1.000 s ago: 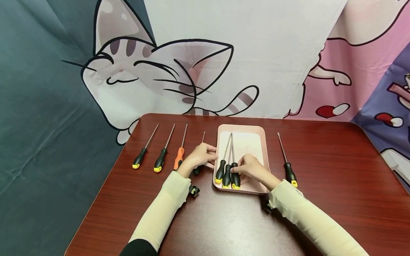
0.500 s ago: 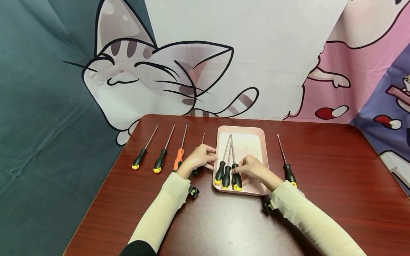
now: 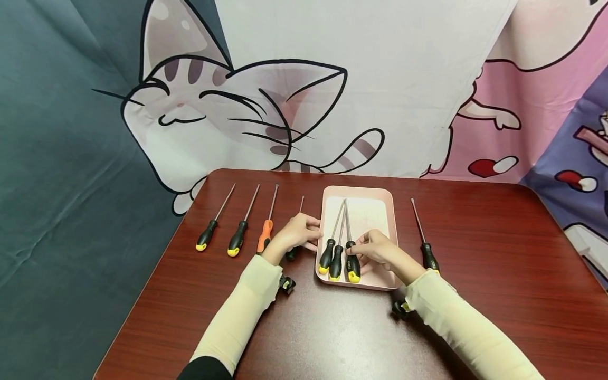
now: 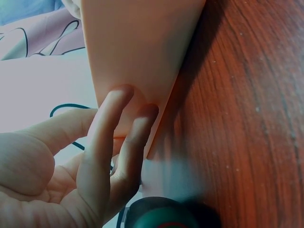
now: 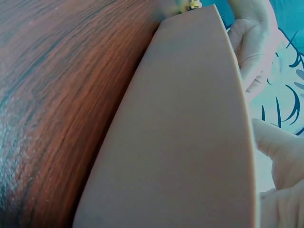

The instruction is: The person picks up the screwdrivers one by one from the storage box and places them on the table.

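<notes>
Inside the pink tray [image 3: 395, 232] lie three black screwdrivers with yellow ends, their shafts converging toward the back. My right hand [image 3: 380, 252] pinches the handle of the rightmost one [image 3: 353, 264]; in the right wrist view the tray's wall [image 5: 180, 128] hides the fingertips. My left hand [image 3: 295, 232] holds the tray's left side: in the left wrist view, two fingertips press the outer wall [image 4: 137, 47] and the thumb reaches the rim. The middle screwdriver [image 3: 335, 264] and left one [image 3: 326, 257] lie beside the pinched one.
Left of the tray lie two black-and-yellow screwdrivers [image 3: 207, 236] [image 3: 237, 238], an orange one [image 3: 265, 235], and a dark one [image 3: 291, 254] partly under my left hand. Another black screwdriver [image 3: 429, 257] lies to the right, near my right forearm.
My right hand has shifted slightly right, and the handle it pinches has moved with it, widening the gap to the middle screwdriver. The left hand keeps its place.
</notes>
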`<act>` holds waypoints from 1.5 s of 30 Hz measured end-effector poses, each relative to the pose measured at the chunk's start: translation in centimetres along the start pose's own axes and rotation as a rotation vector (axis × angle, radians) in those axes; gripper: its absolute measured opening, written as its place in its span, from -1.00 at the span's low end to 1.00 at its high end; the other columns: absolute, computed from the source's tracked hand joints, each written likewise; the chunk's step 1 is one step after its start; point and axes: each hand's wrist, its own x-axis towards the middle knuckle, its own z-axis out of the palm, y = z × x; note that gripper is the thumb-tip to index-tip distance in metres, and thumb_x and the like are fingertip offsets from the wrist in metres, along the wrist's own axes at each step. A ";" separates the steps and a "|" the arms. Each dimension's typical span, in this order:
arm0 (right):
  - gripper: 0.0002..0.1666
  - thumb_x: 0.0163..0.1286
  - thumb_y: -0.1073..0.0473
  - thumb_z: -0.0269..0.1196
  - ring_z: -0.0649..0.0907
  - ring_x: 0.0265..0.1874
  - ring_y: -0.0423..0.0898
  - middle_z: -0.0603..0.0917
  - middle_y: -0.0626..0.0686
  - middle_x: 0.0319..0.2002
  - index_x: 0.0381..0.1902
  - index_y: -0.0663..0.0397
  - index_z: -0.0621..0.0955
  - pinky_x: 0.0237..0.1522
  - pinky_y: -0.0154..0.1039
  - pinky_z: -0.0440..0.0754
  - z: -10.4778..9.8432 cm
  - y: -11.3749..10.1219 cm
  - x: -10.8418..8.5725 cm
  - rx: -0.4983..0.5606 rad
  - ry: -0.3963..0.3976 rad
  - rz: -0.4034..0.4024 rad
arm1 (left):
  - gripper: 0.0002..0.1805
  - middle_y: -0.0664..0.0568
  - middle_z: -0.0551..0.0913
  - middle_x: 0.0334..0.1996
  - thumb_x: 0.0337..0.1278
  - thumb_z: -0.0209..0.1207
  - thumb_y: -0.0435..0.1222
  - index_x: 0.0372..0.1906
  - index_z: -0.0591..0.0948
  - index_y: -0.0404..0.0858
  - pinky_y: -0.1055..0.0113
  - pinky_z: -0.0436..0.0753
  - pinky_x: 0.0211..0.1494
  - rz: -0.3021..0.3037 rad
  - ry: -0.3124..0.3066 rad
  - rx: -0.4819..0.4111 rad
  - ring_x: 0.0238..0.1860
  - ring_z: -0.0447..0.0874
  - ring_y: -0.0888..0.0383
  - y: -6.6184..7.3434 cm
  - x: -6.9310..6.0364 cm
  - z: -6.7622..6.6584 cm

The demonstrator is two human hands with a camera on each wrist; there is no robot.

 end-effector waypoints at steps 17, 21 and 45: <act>-0.79 0.25 0.42 0.25 0.65 -0.64 -0.15 0.55 0.06 -0.51 -0.21 0.44 0.45 -0.49 -0.09 0.79 -0.8 -1.0 -0.6 0.035 0.023 -0.014 | -0.47 -0.35 0.64 -0.03 0.30 0.17 -0.54 0.35 0.40 -0.52 0.17 0.81 -0.25 -0.008 -0.003 0.000 -0.22 0.74 -0.03 0.0 0.0 0.0; -0.77 0.26 0.41 0.27 0.65 -0.62 -0.16 0.56 0.05 -0.50 -0.20 0.45 0.47 -0.47 -0.08 0.80 -1.0 -1.0 -0.8 0.034 0.029 -0.004 | -0.47 -0.36 0.64 0.00 0.30 0.18 -0.53 0.35 0.39 -0.53 0.18 0.81 -0.24 -0.002 -0.001 0.005 -0.18 0.74 -0.04 -0.1 0.1 0.0; -0.71 0.29 0.35 0.27 0.69 -0.54 -0.14 0.62 0.07 -0.46 -0.14 0.44 0.46 -0.41 -0.07 0.80 -2.8 -1.2 -2.0 0.003 -0.007 -0.033 | -0.46 -0.37 0.62 0.01 0.32 0.17 -0.52 0.36 0.38 -0.53 0.18 0.81 -0.23 0.002 -0.002 0.013 -0.11 0.73 -0.11 -0.3 0.1 0.0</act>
